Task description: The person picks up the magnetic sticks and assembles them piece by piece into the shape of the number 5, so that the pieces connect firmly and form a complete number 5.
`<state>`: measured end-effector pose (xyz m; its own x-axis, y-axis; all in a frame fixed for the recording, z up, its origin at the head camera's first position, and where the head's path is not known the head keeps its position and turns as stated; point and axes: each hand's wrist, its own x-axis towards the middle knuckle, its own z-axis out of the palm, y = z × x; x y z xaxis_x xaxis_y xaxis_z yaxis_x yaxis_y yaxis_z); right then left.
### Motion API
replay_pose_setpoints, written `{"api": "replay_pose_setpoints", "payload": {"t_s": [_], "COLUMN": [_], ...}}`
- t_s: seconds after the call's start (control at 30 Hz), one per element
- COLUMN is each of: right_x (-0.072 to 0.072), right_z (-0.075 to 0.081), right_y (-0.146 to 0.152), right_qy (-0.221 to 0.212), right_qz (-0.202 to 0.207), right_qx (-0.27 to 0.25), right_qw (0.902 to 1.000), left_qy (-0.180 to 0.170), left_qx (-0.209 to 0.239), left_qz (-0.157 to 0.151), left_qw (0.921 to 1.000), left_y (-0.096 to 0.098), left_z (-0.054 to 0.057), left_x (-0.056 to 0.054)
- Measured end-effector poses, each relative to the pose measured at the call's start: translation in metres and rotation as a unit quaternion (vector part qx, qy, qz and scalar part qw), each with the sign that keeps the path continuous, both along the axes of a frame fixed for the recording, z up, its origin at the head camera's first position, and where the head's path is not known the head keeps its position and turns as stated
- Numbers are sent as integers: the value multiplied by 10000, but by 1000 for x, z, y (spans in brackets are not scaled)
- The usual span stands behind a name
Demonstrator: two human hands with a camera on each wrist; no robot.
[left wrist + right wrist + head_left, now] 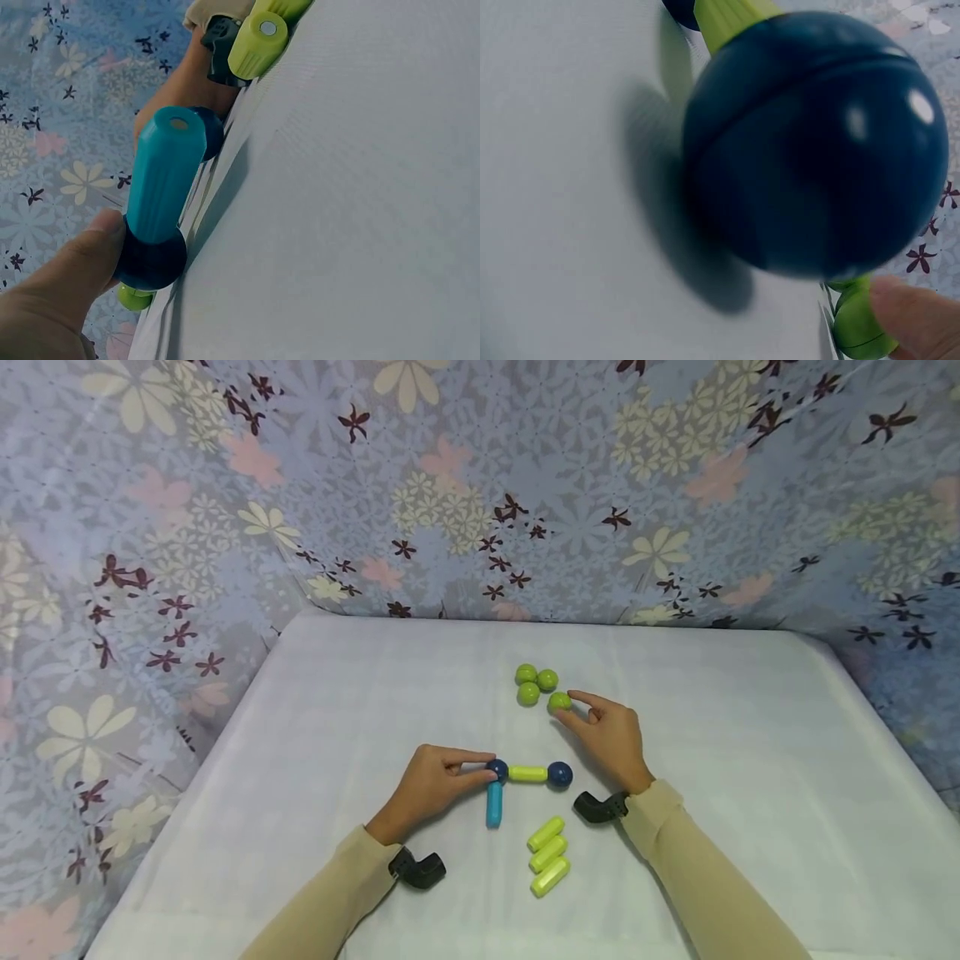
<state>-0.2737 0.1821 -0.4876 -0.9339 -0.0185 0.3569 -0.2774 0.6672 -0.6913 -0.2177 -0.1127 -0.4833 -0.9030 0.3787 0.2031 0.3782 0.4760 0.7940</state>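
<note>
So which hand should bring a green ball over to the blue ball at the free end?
Probably the right hand: it already pinches a green ball, and the free blue ball lies nearest it. The left hand is busy holding the other blue ball.

Glossy plastic dark blue ball (814,142) on a matt white cloth (750,760).

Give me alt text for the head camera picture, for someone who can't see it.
Two hands work on a white table: the left hand pinches a dark blue ball joined to a yellow-green rod, a second blue ball and a teal rod, while the right hand pinches a green ball beside three others. Three loose yellow-green rods lie nearer the person, before a floral backdrop.
</note>
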Motion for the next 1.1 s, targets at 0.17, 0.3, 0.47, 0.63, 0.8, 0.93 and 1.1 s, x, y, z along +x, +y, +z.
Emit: {"api": "replay_pose_setpoints", "payload": {"t_s": [0.17, 0.3, 0.47, 0.63, 0.8, 0.93, 1.1], "right_x": [-1, 1, 6, 13, 22, 29, 39], "right_z": [3, 5, 4, 1, -3, -1, 1], "right_y": [0, 0, 0, 0, 2, 3, 4], "right_qy": [-9, -91, -165, -133, -25, 220, 581], "right_qz": [-112, -225, -258, -367, -407, -446, -539], "right_qx": [105, 127, 91, -52, -138, -275, -394], "right_qw": [9999, 9996, 9995, 9992, 9991, 9984, 9961], "left_qy": [126, 87, -26, -52, -134, -123, -78], "left_qx": [-16, -37, -78, -159, -175, -99, -73], "left_qz": [50, 25, 44, 143, 152, 170, 186], "left_qw": [9999, 10000, 10000, 9998, 9996, 9997, 9998], "left_y": [2, 3, 3, 3, 4, 5, 7], "left_z": [1, 2, 2, 0, -2, -3, -1], "left_x": [-2, -4, -1, 3, 5, 5, 1]}}
